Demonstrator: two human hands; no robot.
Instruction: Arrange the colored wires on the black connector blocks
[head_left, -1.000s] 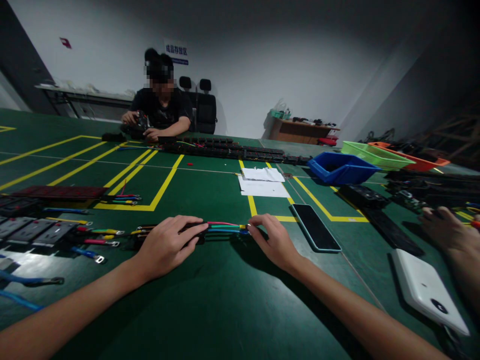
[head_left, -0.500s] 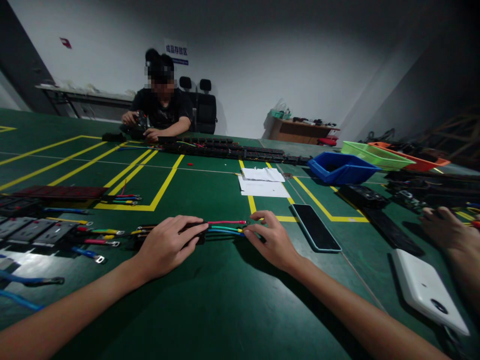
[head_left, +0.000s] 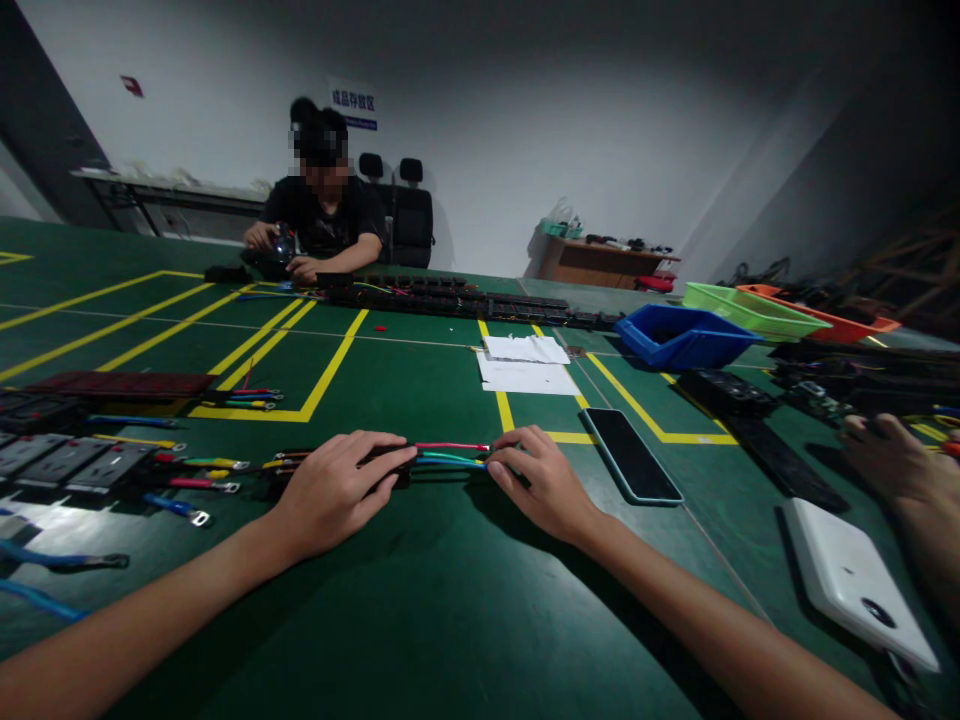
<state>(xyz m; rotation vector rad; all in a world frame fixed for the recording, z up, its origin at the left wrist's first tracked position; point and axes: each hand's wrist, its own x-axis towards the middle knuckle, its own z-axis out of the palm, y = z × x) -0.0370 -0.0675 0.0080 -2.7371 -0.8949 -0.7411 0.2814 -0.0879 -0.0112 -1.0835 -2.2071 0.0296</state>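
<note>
My left hand lies over a black socket strip, its fingers wrapped down on the strip's right end. From that end run a red wire, a green wire and a blue wire toward the right. My right hand pinches the tips of these wires between thumb and fingers; the lugs at the ends are mostly hidden by the fingertips. A phone lies face up just right of my right hand.
Grey socket strips with lugged cables lie at the left. White papers, a blue bin and a white device are ahead and right. A co-worker sits across the table; another person's hand is at the right edge.
The fingers of my right hand have closed down onto the wire ends, with the raised index finger lowered. My left hand stays in place. The co-worker's handheld object has shifted slightly.
</note>
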